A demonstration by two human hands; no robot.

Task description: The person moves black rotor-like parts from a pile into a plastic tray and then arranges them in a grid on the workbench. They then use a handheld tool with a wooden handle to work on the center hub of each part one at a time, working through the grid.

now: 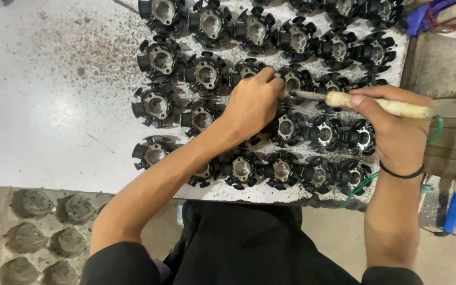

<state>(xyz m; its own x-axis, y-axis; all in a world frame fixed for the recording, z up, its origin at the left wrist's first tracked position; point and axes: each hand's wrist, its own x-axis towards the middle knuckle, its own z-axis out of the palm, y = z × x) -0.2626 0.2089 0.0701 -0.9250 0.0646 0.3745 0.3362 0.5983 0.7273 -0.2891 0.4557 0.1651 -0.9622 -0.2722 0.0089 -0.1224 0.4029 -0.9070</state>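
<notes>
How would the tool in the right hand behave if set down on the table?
The tool looks stiff, with a metal shaft. Its round wrapped handle would probably roll. The wrap likely gives the right hand decent grip. It probably feels light.

Bright, even overhead light; mild glare on white table point(43, 105); soft shadows under arms; sharp centre, slight wide-angle edge distortion.

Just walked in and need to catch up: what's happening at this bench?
A person in black sleeves works over a white, speckled table covered with rows of black star-shaped parts with round metal centres. The right hand grips a tool with a pale handle and thin metal shaft, its tip at one part in the middle rows. The left hand steadies things beside that tip. Grey round lumps sit lower left.
</notes>
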